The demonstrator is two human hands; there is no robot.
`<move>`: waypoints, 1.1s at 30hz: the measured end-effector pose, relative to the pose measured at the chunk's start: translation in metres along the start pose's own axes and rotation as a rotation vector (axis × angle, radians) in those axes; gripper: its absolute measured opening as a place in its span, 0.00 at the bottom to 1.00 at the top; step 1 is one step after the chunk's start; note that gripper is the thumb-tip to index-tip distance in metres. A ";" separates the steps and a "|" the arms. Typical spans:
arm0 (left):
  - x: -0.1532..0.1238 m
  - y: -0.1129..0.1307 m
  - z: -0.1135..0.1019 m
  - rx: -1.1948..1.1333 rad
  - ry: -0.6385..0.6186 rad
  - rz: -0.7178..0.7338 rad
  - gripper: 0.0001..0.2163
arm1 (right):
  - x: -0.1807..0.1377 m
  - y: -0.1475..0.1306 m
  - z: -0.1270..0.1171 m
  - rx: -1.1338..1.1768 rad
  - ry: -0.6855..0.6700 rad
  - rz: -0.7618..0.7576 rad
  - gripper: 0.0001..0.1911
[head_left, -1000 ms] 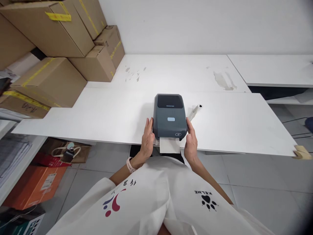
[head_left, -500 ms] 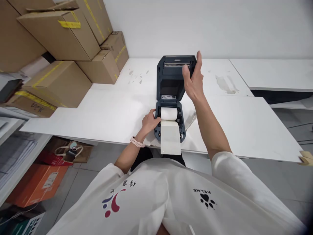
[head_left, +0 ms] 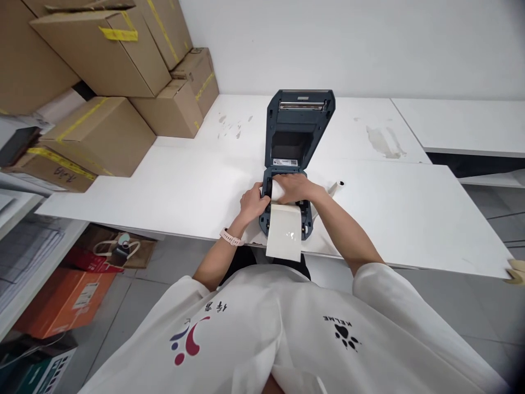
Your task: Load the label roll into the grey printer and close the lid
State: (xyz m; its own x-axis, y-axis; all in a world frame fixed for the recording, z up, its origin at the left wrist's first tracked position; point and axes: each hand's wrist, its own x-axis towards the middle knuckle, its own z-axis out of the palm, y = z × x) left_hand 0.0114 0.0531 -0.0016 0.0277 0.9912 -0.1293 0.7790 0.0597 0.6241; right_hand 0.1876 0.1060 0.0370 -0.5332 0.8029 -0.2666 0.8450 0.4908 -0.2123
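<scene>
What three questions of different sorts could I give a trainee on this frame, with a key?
1. Multiple choice: how does the lid of the label printer stand?
A. Shut
B. Raised open
C. Detached and lying on the table

2. True or false: the right-hand grip is at the white paper roll inside the printer.

3. Short answer: where is the left-hand grip?

Key:
1. B.
2. True; the hand covers much of the roll.
3. At the left side of the printer's base; a pink wristband is on that wrist.
</scene>
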 end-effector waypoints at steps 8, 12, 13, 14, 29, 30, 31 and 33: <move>-0.001 -0.001 0.000 -0.078 -0.015 -0.004 0.27 | -0.065 0.081 -0.040 0.819 0.402 -0.306 0.46; 0.000 -0.003 0.002 -0.104 -0.016 -0.010 0.27 | -0.050 0.150 -0.034 1.057 0.767 -0.088 0.47; 0.001 -0.003 0.002 -0.109 -0.015 -0.010 0.27 | -0.039 0.165 -0.028 1.074 0.827 0.000 0.45; 0.000 -0.003 0.002 -0.115 -0.011 -0.011 0.27 | -0.027 0.178 -0.021 1.080 0.867 0.095 0.42; -0.001 -0.001 0.002 -0.179 -0.017 -0.044 0.28 | -0.069 0.207 0.064 1.177 0.744 0.237 0.40; -0.001 -0.001 0.002 -0.181 -0.016 -0.041 0.28 | -0.081 0.201 0.071 1.183 0.683 0.203 0.42; -0.001 -0.001 0.002 -0.181 -0.014 -0.035 0.27 | -0.090 0.194 0.078 1.182 0.609 0.187 0.43; -0.002 -0.002 0.002 -0.178 -0.009 -0.017 0.27 | -0.099 0.178 0.085 1.186 0.479 0.195 0.40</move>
State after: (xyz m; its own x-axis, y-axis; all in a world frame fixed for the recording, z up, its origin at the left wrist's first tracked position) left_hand 0.0112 0.0512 -0.0043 0.0214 0.9888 -0.1476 0.6561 0.0975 0.7484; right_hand 0.3878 0.0850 -0.0538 -0.1305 0.9883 -0.0784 0.2244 -0.0476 -0.9733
